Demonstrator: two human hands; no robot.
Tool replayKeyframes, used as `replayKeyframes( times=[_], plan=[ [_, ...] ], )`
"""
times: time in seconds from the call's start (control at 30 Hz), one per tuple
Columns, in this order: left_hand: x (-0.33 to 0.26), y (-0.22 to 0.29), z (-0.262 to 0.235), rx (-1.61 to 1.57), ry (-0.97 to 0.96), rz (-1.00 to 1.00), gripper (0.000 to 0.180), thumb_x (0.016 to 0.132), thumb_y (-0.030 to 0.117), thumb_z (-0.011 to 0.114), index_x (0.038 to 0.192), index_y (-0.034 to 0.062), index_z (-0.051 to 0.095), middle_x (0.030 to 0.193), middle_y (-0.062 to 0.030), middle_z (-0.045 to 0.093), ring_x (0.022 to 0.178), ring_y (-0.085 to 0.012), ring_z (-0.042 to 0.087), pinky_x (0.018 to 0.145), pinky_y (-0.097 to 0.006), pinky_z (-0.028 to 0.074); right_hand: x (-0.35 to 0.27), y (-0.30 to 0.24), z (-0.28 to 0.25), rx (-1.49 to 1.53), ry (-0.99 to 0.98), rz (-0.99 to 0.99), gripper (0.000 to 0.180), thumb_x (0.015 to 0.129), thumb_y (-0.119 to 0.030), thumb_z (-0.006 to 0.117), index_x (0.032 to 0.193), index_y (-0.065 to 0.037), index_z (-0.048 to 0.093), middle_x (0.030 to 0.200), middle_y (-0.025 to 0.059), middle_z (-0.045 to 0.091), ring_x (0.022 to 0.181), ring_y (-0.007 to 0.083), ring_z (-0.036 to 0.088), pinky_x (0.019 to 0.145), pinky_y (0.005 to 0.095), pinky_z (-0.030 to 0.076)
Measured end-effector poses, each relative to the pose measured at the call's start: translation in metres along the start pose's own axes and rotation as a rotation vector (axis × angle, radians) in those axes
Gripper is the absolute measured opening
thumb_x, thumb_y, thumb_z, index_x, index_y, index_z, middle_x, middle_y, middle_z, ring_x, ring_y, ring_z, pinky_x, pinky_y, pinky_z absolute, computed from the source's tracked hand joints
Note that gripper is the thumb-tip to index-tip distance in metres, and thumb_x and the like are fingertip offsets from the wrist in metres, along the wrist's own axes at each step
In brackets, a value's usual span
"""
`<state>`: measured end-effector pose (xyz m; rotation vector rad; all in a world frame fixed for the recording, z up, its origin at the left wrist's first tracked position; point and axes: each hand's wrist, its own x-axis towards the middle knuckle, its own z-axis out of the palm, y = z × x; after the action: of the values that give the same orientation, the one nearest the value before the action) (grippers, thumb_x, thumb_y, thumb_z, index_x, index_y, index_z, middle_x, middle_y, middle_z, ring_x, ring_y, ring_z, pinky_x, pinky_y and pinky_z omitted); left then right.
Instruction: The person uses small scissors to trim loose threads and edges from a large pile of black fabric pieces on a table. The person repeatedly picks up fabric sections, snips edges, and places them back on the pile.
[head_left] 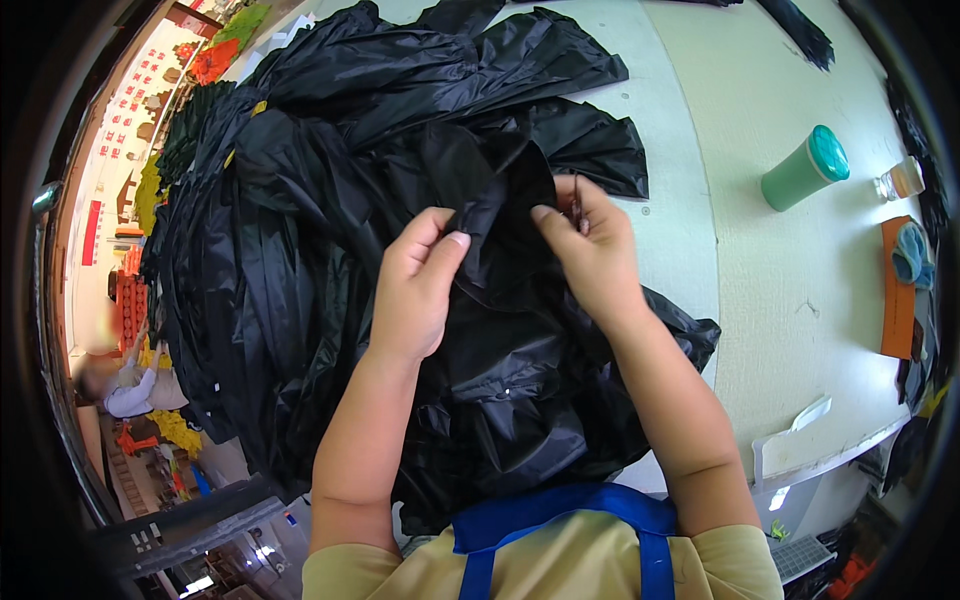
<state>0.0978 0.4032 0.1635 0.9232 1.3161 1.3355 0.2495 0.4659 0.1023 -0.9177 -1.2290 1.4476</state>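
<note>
A large heap of black shiny fabric garments (300,200) covers the left half of a pale green table (800,290). My left hand (415,285) pinches a fold of the black fabric between thumb and fingers near the heap's middle. Just to its right, my right hand (592,250) grips the same piece of fabric and also holds a small dark tool (577,208), probably thread snips, between its fingers. The fabric is stretched a little between both hands. My forearms come up from the lower edge over more black fabric.
A green cup with a teal lid (806,168) stands at the table's right, a small clear jar (902,180) beyond it. An orange board with blue cloth (903,285) lies at the right edge. A person (130,385) sits far left, below the table.
</note>
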Motion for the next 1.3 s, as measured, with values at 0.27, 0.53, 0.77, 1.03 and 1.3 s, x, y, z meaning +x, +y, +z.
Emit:
replayKeyframes(
  times=[0.27,0.53,0.77,1.03,1.3],
  plan=[
    [-0.005,0.014,-0.008,0.039,0.089,0.190,0.014,0.089,0.009,0.063,0.079,0.0067,0.053,0.072,0.0080,0.047,0.063,-0.0004,0.037,0.060,-0.016,0.031,-0.004,-0.010,-0.009,-0.077,0.043,0.110,0.021,0.083,0.001,0.060,0.104,0.001,0.060,0.079,-0.0028,0.057,0.067,0.0026,0.044,0.062,0.0176,0.038],
    [0.022,0.060,-0.020,1.297,0.203,0.960,0.053,0.065,-0.011,0.051,0.114,0.0076,0.048,0.128,-0.0158,0.049,0.122,-0.0328,0.045,0.104,-0.039,0.033,-0.007,-0.008,-0.018,0.238,0.008,0.169,0.016,0.084,0.000,0.048,0.092,-0.001,0.062,0.070,-0.0073,0.050,0.059,0.0008,0.038,0.053,0.0178,0.030],
    [0.042,0.072,0.001,0.985,-0.317,0.618,0.015,0.076,0.005,0.067,0.082,0.0041,0.053,0.100,-0.0067,0.064,0.108,-0.0229,0.056,0.096,-0.036,0.040,-0.011,-0.021,-0.028,0.607,-0.115,0.454,0.012,0.078,-0.004,0.047,0.086,-0.005,0.057,0.065,-0.0050,0.043,0.049,0.0046,0.034,0.048,0.0199,0.032],
    [0.041,0.059,-0.017,0.358,-0.229,-0.024,0.015,0.093,0.019,0.058,0.091,0.0041,0.058,0.075,0.0075,0.051,0.071,-0.0016,0.044,0.069,-0.018,0.038,-0.001,-0.005,-0.054,0.890,-0.065,0.613,0.015,0.076,-0.005,0.046,0.089,-0.003,0.054,0.056,-0.0036,0.042,0.040,0.0055,0.024,0.042,0.0215,0.028],
    [0.029,0.065,-0.017,0.140,-0.371,0.055,0.017,0.088,-0.001,0.047,0.101,0.0039,0.056,0.094,-0.0027,0.060,0.088,-0.0077,0.055,0.081,-0.021,0.041,0.002,0.003,-0.063,0.856,0.019,0.573,0.017,0.077,-0.006,0.045,0.090,-0.003,0.056,0.060,-0.0034,0.047,0.039,0.0048,0.026,0.040,0.0210,0.029]
  ],
)
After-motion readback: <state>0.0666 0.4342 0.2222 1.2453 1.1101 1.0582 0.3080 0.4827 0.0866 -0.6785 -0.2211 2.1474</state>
